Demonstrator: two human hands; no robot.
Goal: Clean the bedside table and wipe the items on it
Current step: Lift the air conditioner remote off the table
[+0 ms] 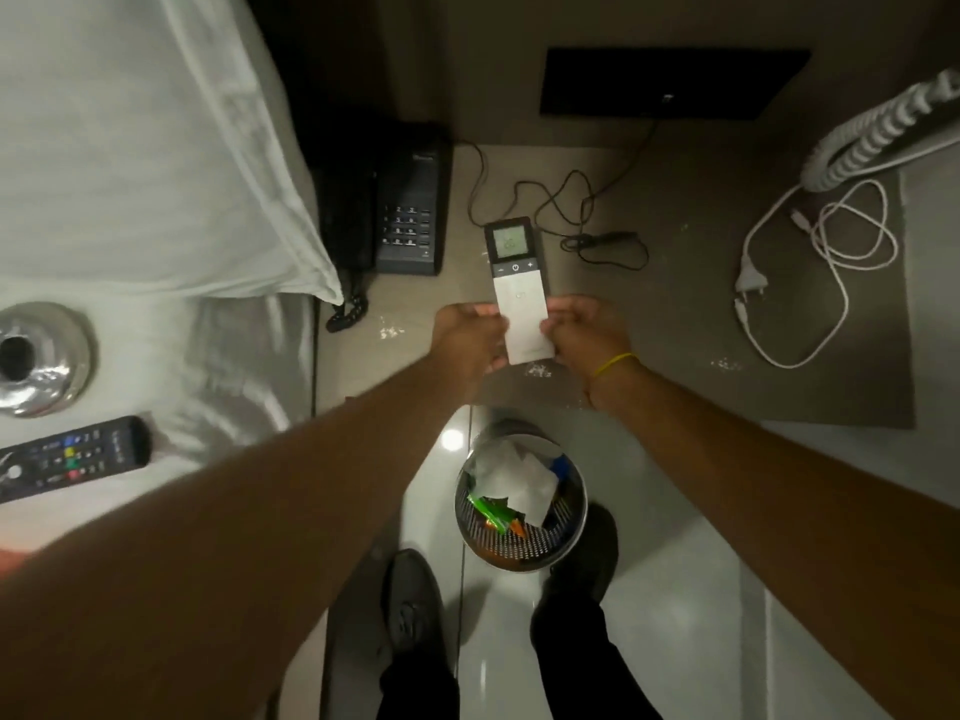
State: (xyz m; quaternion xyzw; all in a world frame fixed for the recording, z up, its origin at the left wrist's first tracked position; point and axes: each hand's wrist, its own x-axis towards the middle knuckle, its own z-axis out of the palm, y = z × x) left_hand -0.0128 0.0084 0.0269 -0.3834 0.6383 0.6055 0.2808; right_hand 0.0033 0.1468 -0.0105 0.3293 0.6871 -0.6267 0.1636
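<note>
A slim white remote with a small lit screen (517, 283) is held above the bedside table (675, 314). My left hand (467, 340) grips its lower left edge and my right hand (582, 337) grips its lower right edge. A black desk phone (405, 205) sits at the table's back left. A thin black cable (566, 215) lies loose behind the remote. A white cable with a plug (810, 262) is coiled at the right. Small white crumbs (389, 332) dot the tabletop near my hands.
A metal mesh bin (519, 543) with paper and wrappers stands on the floor between my feet. The bed at the left carries a pillow (130, 148), a silver round object (36, 356) and a black TV remote (72, 454). A coiled white cord (883, 127) hangs at the right.
</note>
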